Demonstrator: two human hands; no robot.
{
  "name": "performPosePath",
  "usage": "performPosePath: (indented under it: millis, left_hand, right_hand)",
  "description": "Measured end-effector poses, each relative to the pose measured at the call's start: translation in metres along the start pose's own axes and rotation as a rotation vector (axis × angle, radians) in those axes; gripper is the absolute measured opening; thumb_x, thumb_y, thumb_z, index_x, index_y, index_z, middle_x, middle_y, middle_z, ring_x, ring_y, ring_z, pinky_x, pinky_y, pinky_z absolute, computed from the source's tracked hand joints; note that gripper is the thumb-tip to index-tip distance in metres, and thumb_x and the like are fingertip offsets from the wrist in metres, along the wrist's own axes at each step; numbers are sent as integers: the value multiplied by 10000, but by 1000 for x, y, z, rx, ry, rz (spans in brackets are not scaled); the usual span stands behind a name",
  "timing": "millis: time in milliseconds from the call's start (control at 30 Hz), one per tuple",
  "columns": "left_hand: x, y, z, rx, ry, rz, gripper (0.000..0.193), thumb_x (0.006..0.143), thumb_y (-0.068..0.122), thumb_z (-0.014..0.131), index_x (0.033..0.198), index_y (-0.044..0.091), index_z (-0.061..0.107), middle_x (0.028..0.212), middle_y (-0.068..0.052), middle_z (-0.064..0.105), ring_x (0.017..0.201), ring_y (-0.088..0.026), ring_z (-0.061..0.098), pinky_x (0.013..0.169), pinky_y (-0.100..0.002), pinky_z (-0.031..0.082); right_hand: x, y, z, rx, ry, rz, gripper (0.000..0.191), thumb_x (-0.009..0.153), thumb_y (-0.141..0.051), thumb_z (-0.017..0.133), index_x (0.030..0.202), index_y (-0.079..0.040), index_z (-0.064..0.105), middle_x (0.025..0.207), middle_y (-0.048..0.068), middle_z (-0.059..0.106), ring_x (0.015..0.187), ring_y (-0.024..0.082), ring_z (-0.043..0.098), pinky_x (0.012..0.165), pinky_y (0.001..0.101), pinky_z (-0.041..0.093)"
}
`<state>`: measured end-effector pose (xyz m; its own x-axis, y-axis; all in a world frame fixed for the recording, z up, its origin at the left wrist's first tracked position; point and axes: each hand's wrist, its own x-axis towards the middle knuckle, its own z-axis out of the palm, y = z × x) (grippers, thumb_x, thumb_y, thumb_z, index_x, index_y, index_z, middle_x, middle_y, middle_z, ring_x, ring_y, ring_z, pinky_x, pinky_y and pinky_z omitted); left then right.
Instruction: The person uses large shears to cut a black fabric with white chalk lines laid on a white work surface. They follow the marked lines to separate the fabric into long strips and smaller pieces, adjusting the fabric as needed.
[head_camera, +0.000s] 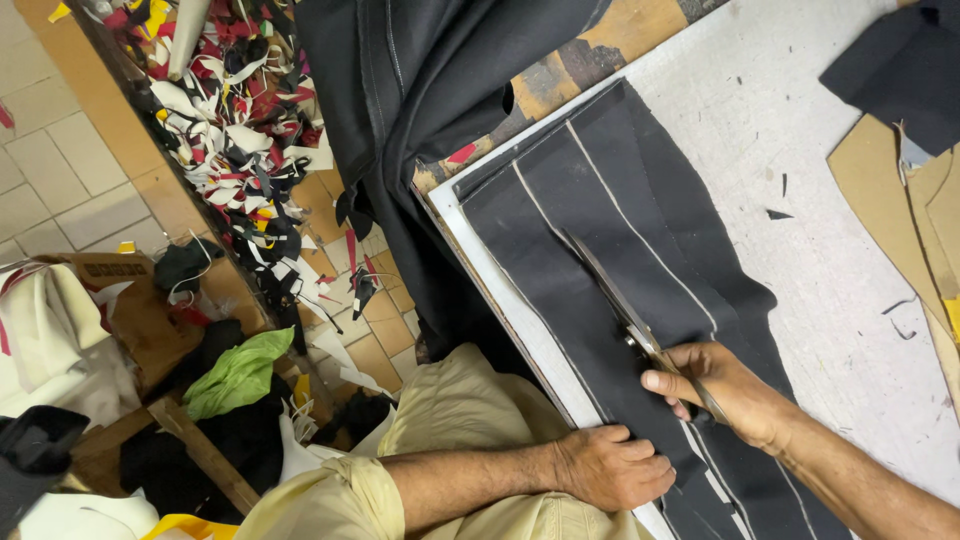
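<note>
A stack of black fabric marked with pale chalk lines lies on a white cutting table. My right hand grips the handles of large metal scissors, whose blades point up and to the left along a chalk line. My left hand rests flat on the near edge of the fabric, pressing it down next to the table's edge.
More black cloth hangs over the table's far left corner. Brown card patterns and a black piece lie at the right. On the tiled floor sit a heap of fabric scraps, a green bag and cardboard boxes.
</note>
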<state>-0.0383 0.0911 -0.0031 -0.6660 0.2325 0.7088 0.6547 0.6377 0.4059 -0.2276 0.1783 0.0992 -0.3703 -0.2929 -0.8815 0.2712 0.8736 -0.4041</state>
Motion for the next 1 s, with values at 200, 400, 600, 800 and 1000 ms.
performPosePath:
  millis: [200,400,600,800,1000]
  left_hand:
    - [-3,-1,1,-2,9,-5,124,970,216,636,958,125,721,832,67,533,779,-101,488,641,-253,371]
    - [-4,-3,0,28,-10,0,130,994,214,649,895,141,692,787,71,505,759,-95,482,607,-247,350]
    - [-6,-3,0,-1,3,-4,116,983,217,644,916,135,692,812,65,516,783,-100,490,573,-226,339]
    - [-8,-4,-2,0,34,1,119,986,222,641,920,135,689,824,64,518,807,-99,505,587,-225,346]
    - [-9,-4,-2,7,-3,5,134,978,219,643,859,159,654,802,73,509,796,-90,511,577,-222,341]
  right_hand:
    - [11,-22,4,6,-2,-5,398,762,-383,851,673,-54,646,547,26,524,515,144,508,497,311,429]
    - [12,-39,7,-21,34,49,394,733,-372,852,663,-31,667,544,47,538,508,172,520,503,326,447]
    - [24,-55,7,21,-56,-151,403,799,-433,814,697,-79,652,599,3,525,581,124,528,570,284,466]
    - [27,-70,14,-23,10,3,447,746,-412,860,672,-14,671,564,58,530,524,186,509,499,362,435]
    - [31,-80,14,13,-24,-109,385,779,-392,810,689,-36,694,572,40,564,547,142,552,509,313,479]
